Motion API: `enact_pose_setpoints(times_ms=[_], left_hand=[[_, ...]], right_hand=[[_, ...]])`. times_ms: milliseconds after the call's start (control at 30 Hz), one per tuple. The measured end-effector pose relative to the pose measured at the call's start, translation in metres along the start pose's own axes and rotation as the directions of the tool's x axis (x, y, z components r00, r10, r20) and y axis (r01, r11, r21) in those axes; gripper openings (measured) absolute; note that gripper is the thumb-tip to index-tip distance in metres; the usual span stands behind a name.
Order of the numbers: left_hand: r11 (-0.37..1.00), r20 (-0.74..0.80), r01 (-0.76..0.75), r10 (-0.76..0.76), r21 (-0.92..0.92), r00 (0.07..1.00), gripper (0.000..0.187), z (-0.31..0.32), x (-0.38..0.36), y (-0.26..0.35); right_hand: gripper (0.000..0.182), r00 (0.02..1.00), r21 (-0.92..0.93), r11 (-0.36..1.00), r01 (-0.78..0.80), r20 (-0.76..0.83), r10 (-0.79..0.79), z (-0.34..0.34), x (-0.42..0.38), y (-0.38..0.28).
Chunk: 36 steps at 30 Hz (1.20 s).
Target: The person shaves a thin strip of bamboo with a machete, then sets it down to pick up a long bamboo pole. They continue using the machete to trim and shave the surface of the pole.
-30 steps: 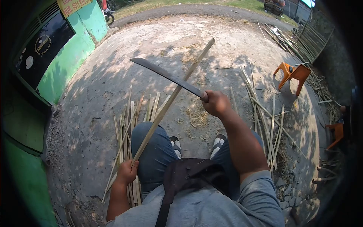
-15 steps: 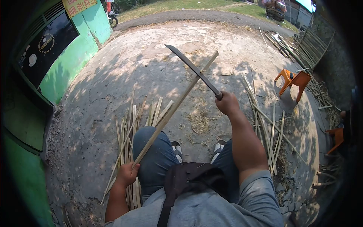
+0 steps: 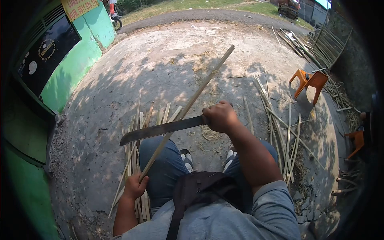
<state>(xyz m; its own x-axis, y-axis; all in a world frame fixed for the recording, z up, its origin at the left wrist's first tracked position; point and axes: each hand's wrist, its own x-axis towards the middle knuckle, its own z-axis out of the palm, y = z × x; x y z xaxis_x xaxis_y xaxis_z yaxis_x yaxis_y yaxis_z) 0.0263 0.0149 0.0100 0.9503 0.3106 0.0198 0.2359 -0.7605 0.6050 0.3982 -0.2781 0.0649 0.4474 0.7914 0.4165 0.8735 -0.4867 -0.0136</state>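
My left hand (image 3: 136, 185) is closed round the lower end of a long bamboo strip (image 3: 199, 93). The strip slants up and away to the right, passing over my left knee. In my right hand (image 3: 221, 116) is the handle of a machete (image 3: 160, 131). Its broad dark blade points left and crosses over the strip above my knee. A small raised knot shows near the strip's far end. Under and beside my left leg lies a bundle of split bamboo strips (image 3: 130, 156), partly hidden by the leg and the blade.
More bamboo strips (image 3: 276, 120) lie on the concrete to my right. An orange plastic chair (image 3: 316, 82) stands beyond them, with a bamboo pile (image 3: 308, 50) against the wall. A green wall (image 3: 72, 74) is at the left. A black bag (image 3: 204, 186) rests on my lap.
The machete has come down along the strip toward me, its blade swinging from pointing away to pointing left. A thin strip now shows on the ground near my right knee. My left hand keeps its hold.
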Motion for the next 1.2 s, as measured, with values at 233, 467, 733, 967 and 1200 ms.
enact_pose_setpoints(times_ms=[233,467,733,967,1200], left_hand=[[0.994,0.042,0.086,-0.084,-0.064,0.996,0.066,-0.005,0.008,-0.003],[0.992,0.037,0.092,-0.089,-0.084,0.995,0.065,0.002,0.008,-0.002],[0.996,0.064,0.075,-0.072,-0.049,0.995,0.065,-0.006,0.004,0.001],[0.995,0.047,0.062,-0.059,-0.074,0.997,0.068,-0.010,0.011,-0.001],[0.992,0.069,0.107,-0.102,-0.067,0.992,0.068,-0.005,0.011,0.010]], right_hand=[[0.021,0.743,0.307,0.713,-0.630,-0.031,0.669,0.012,-0.018,0.071],[0.013,0.890,0.278,0.882,-0.381,-0.148,0.431,-0.004,-0.016,0.028],[0.012,0.998,0.067,0.996,-0.063,0.001,0.063,-0.002,0.000,0.003],[0.020,0.726,0.302,0.709,-0.637,-0.075,0.684,0.016,-0.018,0.075],[0.012,0.894,0.303,0.899,-0.316,-0.223,0.389,-0.006,-0.017,0.023]])
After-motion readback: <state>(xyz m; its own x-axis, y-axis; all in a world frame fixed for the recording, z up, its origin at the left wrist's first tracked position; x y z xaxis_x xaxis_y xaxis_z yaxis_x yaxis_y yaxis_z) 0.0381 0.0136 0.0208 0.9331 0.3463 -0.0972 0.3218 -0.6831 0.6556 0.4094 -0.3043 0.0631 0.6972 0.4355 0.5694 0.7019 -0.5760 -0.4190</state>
